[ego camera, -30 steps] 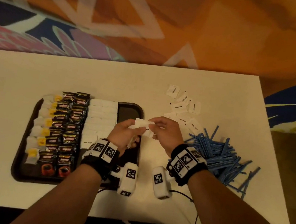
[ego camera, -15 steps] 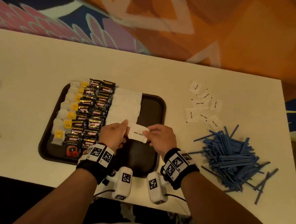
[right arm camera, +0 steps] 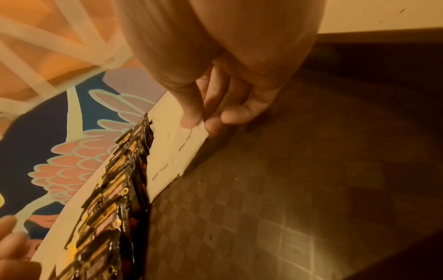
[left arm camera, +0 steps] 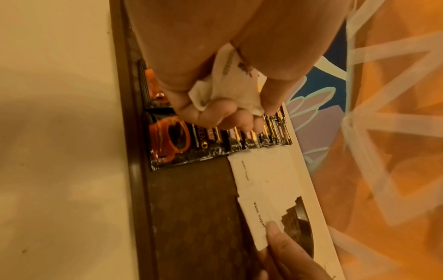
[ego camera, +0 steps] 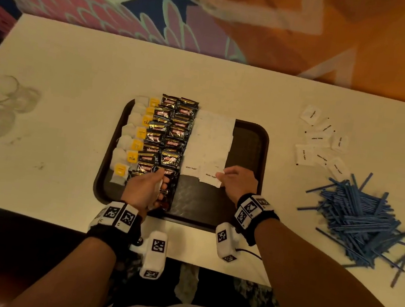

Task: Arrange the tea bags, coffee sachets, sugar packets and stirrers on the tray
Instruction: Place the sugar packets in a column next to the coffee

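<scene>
I am leaning over the pale surface (ego camera: 74,100), where the dark tray (ego camera: 251,144) is sitting in front of me. On it the tea bags (ego camera: 131,141) are filling the left column, the coffee sachets (ego camera: 170,133) are lying in two overlapping columns beside them, and the sugar packets (ego camera: 211,139) are forming two white columns next to those; the tray's right part is staying bare. Off to my right on the surface the blue stirrers (ego camera: 361,213) are lying in a loose heap, with a few loose packets (ego camera: 321,143) beyond them.

My right hand (ego camera: 237,183) is pinching the near packet (ego camera: 210,177) at its right edge between thumb and fingertips (right arm camera: 191,121) and setting it at the near end of the right sugar column. My left hand (ego camera: 143,192) is hovering over the coffee sachets, its grip curled around a small bunch of spare packets (left arm camera: 227,91).

These packets are, I judge, light, thin and floppy, so I am taking them by an edge and laying them flat. A careless nudge would probably shift the neat neighbours.
</scene>
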The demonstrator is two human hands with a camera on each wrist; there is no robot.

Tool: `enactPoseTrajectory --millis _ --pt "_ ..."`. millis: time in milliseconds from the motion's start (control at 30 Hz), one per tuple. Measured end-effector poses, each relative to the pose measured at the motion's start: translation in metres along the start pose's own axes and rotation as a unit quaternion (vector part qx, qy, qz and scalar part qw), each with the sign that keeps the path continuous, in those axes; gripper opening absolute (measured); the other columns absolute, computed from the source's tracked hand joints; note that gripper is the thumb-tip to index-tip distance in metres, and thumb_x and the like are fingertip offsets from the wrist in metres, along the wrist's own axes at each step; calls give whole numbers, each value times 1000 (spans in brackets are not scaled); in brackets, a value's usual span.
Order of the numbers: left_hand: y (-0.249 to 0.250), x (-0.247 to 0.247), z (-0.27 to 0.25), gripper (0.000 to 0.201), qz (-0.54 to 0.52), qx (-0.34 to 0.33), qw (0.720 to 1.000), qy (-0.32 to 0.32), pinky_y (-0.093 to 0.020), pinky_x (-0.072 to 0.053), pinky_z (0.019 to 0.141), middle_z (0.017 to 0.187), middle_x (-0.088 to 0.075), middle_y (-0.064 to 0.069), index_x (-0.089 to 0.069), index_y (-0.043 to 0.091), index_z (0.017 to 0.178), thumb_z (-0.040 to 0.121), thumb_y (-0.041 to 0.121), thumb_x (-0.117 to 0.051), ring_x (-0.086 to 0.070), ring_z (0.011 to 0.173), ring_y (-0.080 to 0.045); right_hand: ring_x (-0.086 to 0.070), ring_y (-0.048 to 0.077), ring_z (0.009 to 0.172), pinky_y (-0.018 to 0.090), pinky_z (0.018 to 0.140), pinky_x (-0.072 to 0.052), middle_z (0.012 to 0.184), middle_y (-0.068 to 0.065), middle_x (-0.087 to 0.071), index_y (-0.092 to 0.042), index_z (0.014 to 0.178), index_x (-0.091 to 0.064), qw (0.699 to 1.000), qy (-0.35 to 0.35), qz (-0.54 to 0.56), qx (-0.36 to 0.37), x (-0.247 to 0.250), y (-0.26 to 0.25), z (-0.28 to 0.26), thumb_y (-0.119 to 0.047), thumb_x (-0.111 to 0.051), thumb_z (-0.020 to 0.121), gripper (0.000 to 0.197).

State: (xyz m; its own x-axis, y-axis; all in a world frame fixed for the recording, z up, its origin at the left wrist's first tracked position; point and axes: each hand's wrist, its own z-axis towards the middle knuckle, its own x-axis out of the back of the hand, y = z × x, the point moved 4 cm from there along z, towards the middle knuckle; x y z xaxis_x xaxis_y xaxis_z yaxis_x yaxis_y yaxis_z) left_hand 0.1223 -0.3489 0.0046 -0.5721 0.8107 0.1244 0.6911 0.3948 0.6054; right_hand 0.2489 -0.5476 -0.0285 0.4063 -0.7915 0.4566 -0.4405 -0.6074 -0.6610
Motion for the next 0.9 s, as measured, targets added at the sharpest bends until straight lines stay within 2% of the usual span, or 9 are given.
enactPoseTrajectory --millis 133,233,400,500,600,667,733,800,900 --pt "1 9 3 29 -1 1 1000 -3 -30 -41 58 77 -60 -3 -64 12 83 95 37 -55 -49 58 -14 -59 12 88 23 86 -44 95 1 -69 -14 96 -68 999 24 -21 -6 -5 -2 4 -29 -73 83 21" --pt "4 7 2 29 0 4 1000 -17 -28 -38 56 76 -57 -3 -61 11 83 97 34 -50 -47 58 -15 -56 13 89 23 78 -42 100 2 -68 -16 95 -66 998 40 -41 -11 -7 -2 6 -32 -73 83 21" --pt "6 4 5 17 -62 37 994 -77 -18 -39 40 75 -53 -7 -57 7 90 97 20 -50 -52 48 -14 -48 9 77 23 68 -37 97 0 -62 -17 95 -62 995 69 -64 -22 -9 -4 3 -34 -72 84 23" --pt "6 2 4 16 -86 37 991 -101 -25 -52 48 86 -59 -13 -57 6 109 96 7 -47 -60 65 -23 -49 7 72 20 56 -34 95 0 -62 -17 96 -59 995 82 -50 -26 -9 -4 0 -34 -73 83 26" --pt "13 -5 -4 19 -48 -8 991 -127 -32 -59 63 95 -64 -14 -52 5 114 98 0 -44 -65 79 -28 -55 10 78 16 54 -32 96 0 -64 -18 97 -57 996 82 -30 -18 -7 -5 -5 -35 -73 83 27" --pt "15 -11 -6 18 -36 -29 989 -138 -33 -59 65 97 -66 -14 -50 7 114 97 1 -46 -67 80 -28 -60 12 86 18 62 -42 94 -2 -65 -18 96 -58 998 51 -19 7 -9 -9 -10 -36 -72 83 26" --pt "17 -15 -4 16 -22 -46 990 -129 -33 -60 64 93 -69 -12 -53 7 110 95 3 -52 -70 76 -23 -63 14 91 27 75 -53 95 -2 -67 -18 97 -62 999 -16 3 36 -15 -16 -18 -38 -73 82 27" --pt "18 -20 1 11 12 -62 991 -115 -35 -60 70 93 -71 -14 -60 7 103 91 7 -61 -71 75 -19 -64 13 92 27 72 -54 97 -3 -68 -19 100 -67 993 -98 21 66 -22 -27 -32 -36 -76 80 28" --pt "19 -30 -1 18 33 -59 987 -147 -47 -54 86 102 -71 -20 -66 5 103 88 14 -67 -69 88 -30 -63 8 90 27 74 -51 91 -8 -68 -19 99 -70 982 -159 9 105 -29 -39 -47 -29 -79 78 25"
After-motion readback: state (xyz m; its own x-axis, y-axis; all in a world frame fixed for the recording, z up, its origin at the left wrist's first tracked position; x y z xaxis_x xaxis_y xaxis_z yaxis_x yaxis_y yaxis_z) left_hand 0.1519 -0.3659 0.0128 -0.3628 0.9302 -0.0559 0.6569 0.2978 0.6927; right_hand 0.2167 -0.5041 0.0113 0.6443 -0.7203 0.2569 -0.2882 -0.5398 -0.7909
